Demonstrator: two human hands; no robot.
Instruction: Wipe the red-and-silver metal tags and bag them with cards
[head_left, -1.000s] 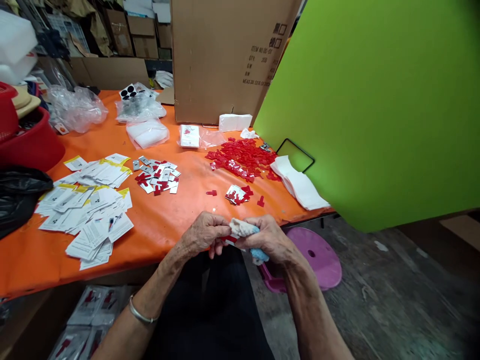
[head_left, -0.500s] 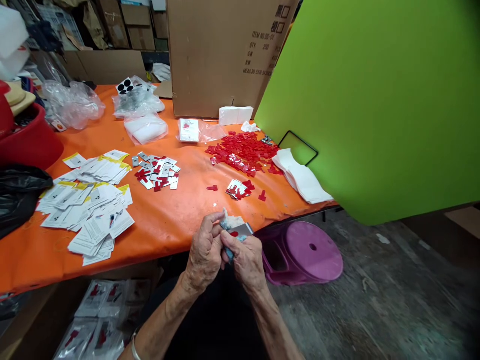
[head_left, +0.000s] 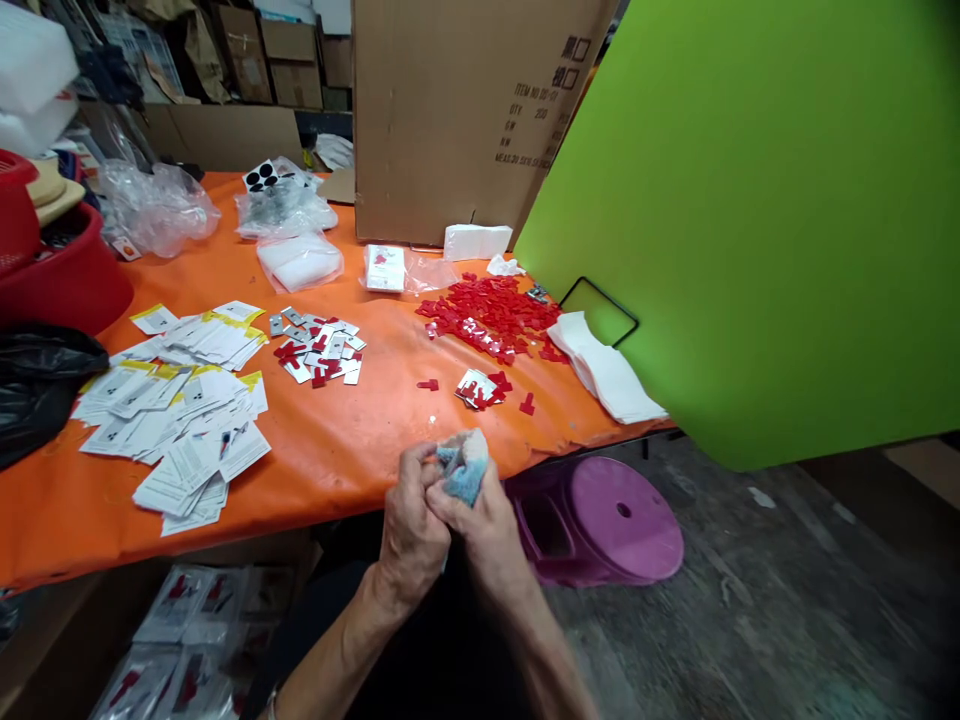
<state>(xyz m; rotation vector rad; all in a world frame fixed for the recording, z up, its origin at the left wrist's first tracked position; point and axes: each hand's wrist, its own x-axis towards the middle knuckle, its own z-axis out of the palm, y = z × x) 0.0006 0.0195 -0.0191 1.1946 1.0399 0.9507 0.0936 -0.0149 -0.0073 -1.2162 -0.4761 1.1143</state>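
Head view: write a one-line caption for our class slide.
The left hand and right hand clasp a blue-and-white cloth beside an orange table strewn with red pieces and white cards.

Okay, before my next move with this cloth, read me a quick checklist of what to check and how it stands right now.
1. Grip on the cloth: ok. The left hand and right hand both close on it, just off the table edge.
2. Anything wrapped inside it: cannot tell. Nothing shows between the fingers.
3. Small pile of plates: ok. It lies on the orange table, ahead of the hands.
4. Red pieces heap: ok. It sits well back from the near edge.
5. Single red piece: ok. It lies apart from the piles, on the table.
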